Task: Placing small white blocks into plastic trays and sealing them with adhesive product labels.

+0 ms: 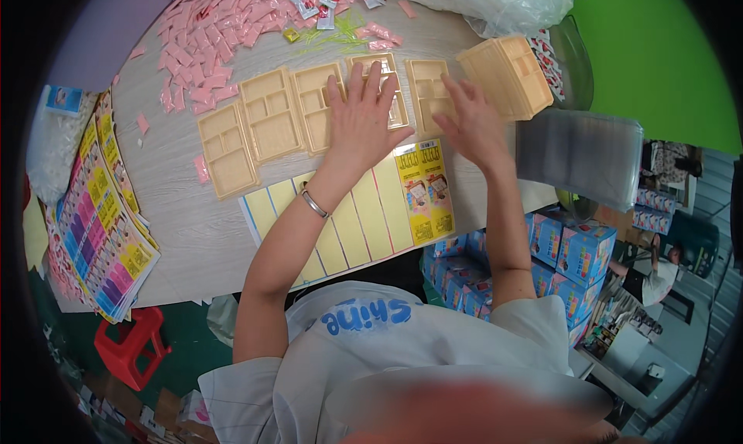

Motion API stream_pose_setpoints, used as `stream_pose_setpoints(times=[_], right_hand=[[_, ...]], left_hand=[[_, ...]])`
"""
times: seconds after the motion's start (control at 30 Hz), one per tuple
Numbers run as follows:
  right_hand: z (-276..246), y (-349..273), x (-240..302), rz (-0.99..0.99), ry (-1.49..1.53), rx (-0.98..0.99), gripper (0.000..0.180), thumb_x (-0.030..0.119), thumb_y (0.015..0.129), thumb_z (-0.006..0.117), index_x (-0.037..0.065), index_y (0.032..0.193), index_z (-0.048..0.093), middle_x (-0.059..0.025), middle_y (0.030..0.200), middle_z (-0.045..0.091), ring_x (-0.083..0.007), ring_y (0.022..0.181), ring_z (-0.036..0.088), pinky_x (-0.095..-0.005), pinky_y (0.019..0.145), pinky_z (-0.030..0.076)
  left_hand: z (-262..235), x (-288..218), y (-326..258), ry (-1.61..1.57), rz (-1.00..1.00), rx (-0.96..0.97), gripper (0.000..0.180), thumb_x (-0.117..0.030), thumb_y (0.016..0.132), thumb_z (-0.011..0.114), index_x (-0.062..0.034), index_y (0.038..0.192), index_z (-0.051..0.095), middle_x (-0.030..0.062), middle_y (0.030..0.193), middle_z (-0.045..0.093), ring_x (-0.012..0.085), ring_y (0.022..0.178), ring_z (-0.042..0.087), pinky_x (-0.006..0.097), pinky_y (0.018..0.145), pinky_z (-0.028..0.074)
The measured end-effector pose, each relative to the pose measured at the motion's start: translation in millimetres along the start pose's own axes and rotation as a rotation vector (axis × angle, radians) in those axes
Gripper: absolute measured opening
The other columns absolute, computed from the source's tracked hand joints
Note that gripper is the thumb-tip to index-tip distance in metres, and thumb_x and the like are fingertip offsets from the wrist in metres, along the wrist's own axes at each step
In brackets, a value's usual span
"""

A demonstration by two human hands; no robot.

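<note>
Several tan plastic compartment trays stand in a slightly curved row across the table. My left hand (360, 123) is spread flat with fingers apart over one tray (399, 113), hiding much of it. Part of the tray beside it (311, 130) is also behind that hand. My right hand (474, 126) has its fingers apart at the right edge of another tray (422, 76); whether it touches cannot be made out. Farther left are two more trays, one (271, 134) upright in the row and an end one (227, 150). Below my wrists lies a yellow printed sheet (348, 227) with coloured stripes.
A stack of tan trays (495, 80) stands right of my right hand, beside a stack of clear plastic lids (576, 157). Pink sachets (209, 45) heap at the far left, near thin green sticks (333, 35). Printed sheets (116, 235) hang over the left edge. Blue boxes (580, 250) sit below.
</note>
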State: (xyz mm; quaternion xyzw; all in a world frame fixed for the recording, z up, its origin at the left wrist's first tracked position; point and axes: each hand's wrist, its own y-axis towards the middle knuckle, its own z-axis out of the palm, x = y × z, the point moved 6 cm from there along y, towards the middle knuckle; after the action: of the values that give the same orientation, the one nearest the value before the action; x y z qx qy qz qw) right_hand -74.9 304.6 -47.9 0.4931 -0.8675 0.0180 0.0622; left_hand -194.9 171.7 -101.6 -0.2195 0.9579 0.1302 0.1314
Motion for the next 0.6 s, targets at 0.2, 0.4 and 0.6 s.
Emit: stream_pose_setpoints(times=[0.2,0.4,0.6], right_hand=[[37.0,-0.3,13.3,0.069,0.028,-0.089,0.068,0.028,0.089,0.074,0.016,0.150,0.047,-0.0213,0.143,0.053,-0.0431,0.127,0.053,-0.0553,0.099,0.048],[42.3,14.1,17.8,0.091,0.012,-0.192,0.064,0.028,0.089,0.073,0.015,0.148,0.050,-0.0203,0.139,0.056,-0.0412,0.125,0.054,-0.0541,0.099,0.048],[44.0,6.7,14.9,-0.002,-0.049,-0.242,0.074,0.021,0.088,0.073,0.001,0.150,0.041,-0.0258,0.131,0.058,-0.0430,0.119,0.057,-0.0508,0.101,0.048]], left_hand=[[-3.3,3.3,0.8,0.003,0.065,0.000,0.086,-0.065,0.086,0.066,-0.0134,0.152,0.047,0.0146,0.160,0.039,0.0353,0.150,0.032,0.067,0.117,0.019],[-9.9,10.8,-0.2,0.018,0.090,-0.006,0.087,-0.065,0.085,0.067,-0.0134,0.152,0.047,0.0139,0.160,0.041,0.0349,0.149,0.034,0.067,0.118,0.019],[-7.2,4.2,-1.5,-0.028,0.076,0.041,0.090,-0.071,0.084,0.065,-0.0142,0.152,0.048,0.0159,0.161,0.039,0.0349,0.153,0.029,0.068,0.119,0.018]])
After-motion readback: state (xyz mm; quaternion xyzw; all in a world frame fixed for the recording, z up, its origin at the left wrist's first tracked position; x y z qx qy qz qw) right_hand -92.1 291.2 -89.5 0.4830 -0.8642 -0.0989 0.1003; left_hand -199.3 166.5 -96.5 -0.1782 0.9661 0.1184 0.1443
